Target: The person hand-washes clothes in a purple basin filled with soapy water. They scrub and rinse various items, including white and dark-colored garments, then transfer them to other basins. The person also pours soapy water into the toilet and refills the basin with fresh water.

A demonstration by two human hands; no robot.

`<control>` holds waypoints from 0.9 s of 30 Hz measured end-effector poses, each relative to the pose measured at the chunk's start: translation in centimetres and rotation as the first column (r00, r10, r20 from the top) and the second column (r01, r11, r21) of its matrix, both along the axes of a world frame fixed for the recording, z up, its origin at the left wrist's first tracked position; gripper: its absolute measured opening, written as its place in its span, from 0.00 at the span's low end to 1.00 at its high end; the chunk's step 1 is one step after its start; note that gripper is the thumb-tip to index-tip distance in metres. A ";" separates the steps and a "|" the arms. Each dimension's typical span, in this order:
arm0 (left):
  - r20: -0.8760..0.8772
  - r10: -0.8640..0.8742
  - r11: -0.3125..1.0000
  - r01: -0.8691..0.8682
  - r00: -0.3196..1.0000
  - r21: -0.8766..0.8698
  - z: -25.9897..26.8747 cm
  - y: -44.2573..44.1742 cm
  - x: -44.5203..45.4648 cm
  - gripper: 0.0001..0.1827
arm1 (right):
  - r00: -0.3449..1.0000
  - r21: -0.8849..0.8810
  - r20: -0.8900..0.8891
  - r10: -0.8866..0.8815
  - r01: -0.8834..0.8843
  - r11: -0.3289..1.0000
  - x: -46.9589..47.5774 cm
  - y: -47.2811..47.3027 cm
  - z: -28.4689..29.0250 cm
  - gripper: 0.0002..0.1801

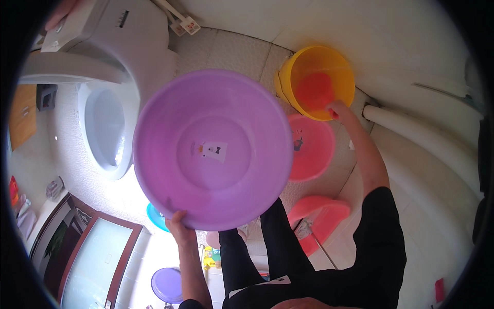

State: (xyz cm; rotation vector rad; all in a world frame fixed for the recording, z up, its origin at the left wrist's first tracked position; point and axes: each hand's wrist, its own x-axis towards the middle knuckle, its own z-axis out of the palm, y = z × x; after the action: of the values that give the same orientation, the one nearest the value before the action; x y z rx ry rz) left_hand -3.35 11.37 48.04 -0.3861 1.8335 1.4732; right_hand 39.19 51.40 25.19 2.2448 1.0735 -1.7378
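Note:
My left hand (180, 228) grips the near rim of a large purple plastic basin (216, 104), thumb over the edge. The basin is held up and faces me; a bear print decorates its bottom, and no contents show. At the upper right, my right hand (336, 109) reaches over the rim of a yellow plastic bucket (287, 79). Its fingers are curled around what looks like the red handle of a plastic dipper (314, 90) inside the bucket. The far end of the dipper is blurred. A pink basin (314, 150) sits below the bucket, partly hidden by the purple one.
To the left stands a white toilet (129, 154) with its lid raised. A pink plastic tub (337, 210) and a mop handle (325, 253) are beside my legs. Behind are a blue basin (155, 218), a purple basin (166, 285) and a glass-panelled door (100, 255). White pipes (417, 131) run along the right wall.

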 end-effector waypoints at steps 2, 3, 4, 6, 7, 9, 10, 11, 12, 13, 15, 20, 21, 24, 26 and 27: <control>-0.035 0.057 0.997 -0.055 0.998 0.048 0.7 -0.9 0.6 0.29 | 1.000 0.083 -0.006 0.010 -0.010 0.997 0.0 -3.1 4.1 0.07; -0.032 0.043 0.998 -0.041 0.999 0.048 0.5 -1.2 0.5 0.27 | 0.998 0.097 -0.040 -0.058 0.062 0.993 2.6 -4.4 5.5 0.06; -0.026 0.014 0.998 -0.013 1.000 0.066 -0.3 -2.2 0.4 0.29 | 0.989 0.099 -0.091 -0.116 0.125 0.987 3.0 -5.8 7.0 0.06; -0.043 -0.002 0.996 0.006 0.999 0.087 -0.8 -3.4 0.0 0.30 | 0.967 0.151 -0.150 -0.204 0.227 0.962 3.0 -9.4 11.0 0.05; -0.051 -0.003 0.995 0.009 0.999 0.103 -0.5 -2.8 0.3 0.29 | 0.960 0.171 -0.198 -0.196 0.231 0.958 4.5 -11.4 12.5 0.05; -0.020 0.025 0.994 -0.022 1.000 0.111 2.4 -7.8 -5.7 0.28 | 0.976 0.211 -0.140 -0.165 0.192 0.959 -0.6 -20.9 19.1 0.04; -0.013 0.058 0.986 -0.055 0.998 0.157 2.3 -8.8 -5.3 0.28 | 0.988 0.273 -0.075 -0.135 0.150 0.950 -1.8 -23.2 22.3 0.04; -0.016 0.080 0.978 -0.075 0.997 0.195 1.9 -8.9 -4.2 0.29 | 0.989 0.335 -0.101 -0.106 0.135 0.932 -1.2 -24.6 23.5 0.05; -0.015 0.077 0.973 -0.071 0.997 0.217 1.4 -9.3 -3.9 0.29 | 0.989 0.388 -0.125 -0.077 0.120 0.914 -1.2 -26.0 24.2 0.07; -0.013 0.075 0.970 -0.070 0.997 0.234 1.4 -10.2 -3.8 0.29 | 0.988 0.435 -0.145 -0.047 0.106 0.894 -1.7 -27.6 25.4 0.10; -0.018 0.093 0.958 -0.084 0.996 0.273 1.7 -12.1 -3.8 0.28 | 0.993 0.461 -0.117 -0.012 0.065 0.885 -3.3 -30.5 28.1 0.10; 0.023 0.126 0.912 -0.125 0.992 0.391 4.5 -18.2 -7.8 0.25 | 0.988 0.515 -0.109 0.110 -0.039 0.856 -12.1 -41.1 39.1 0.19; 0.035 0.122 0.903 -0.126 0.992 0.410 5.1 -19.7 -8.8 0.25 | 0.980 0.534 -0.129 0.154 -0.062 0.843 -13.8 -43.4 40.1 0.20; 0.033 0.103 0.911 -0.108 0.994 0.398 5.5 -23.1 -11.8 0.27 | 0.942 0.501 -0.104 0.320 -0.228 0.835 -18.8 -47.7 41.8 0.24; 0.030 0.142 0.891 -0.141 0.989 0.431 5.7 -21.5 -12.9 0.27 | 0.895 0.529 -0.098 0.435 -0.324 0.785 -21.1 -46.5 40.8 0.25; 0.025 0.161 0.890 -0.156 0.987 0.430 5.5 -21.7 -14.1 0.27 | 0.868 0.564 -0.117 0.483 -0.342 0.751 -23.2 -46.8 39.5 0.24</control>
State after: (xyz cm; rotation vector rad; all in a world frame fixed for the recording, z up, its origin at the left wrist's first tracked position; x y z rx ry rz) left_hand -17.49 -10.31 53.57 -0.3110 1.4507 1.9417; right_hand 16.01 4.55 64.71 1.8007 2.1556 -1.6999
